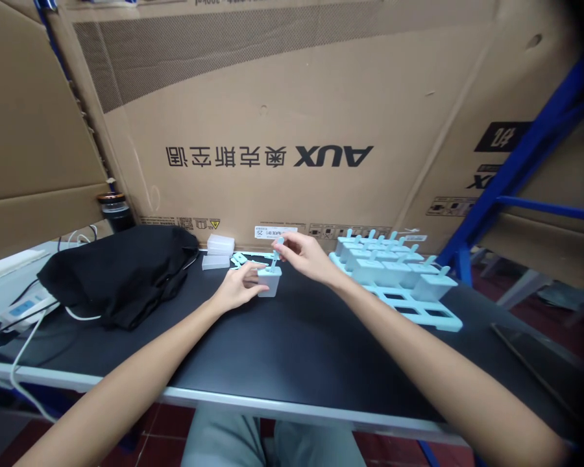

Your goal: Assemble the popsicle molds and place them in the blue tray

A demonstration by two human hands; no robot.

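My left hand (238,287) grips a translucent popsicle mold (269,284) with a light blue lid, holding it upright at the table's middle. Between the fingertips of my right hand (299,251) is the top of a light blue popsicle stick (275,258), whose lower end meets the lid; how deep it sits I cannot tell. Behind my left hand lie several loose light blue sticks and lids (239,259) and clear empty molds (220,245). To the right, a light blue mold rack (431,316) carries several lidded molds with sticks; some front slots are bare.
A black cloth (126,272) lies on the left of the black table (282,363), near a dark jar (114,211) and a power strip (26,310) with cables. A dark flat panel (535,363) is at the right. Cardboard (272,97) stands behind.
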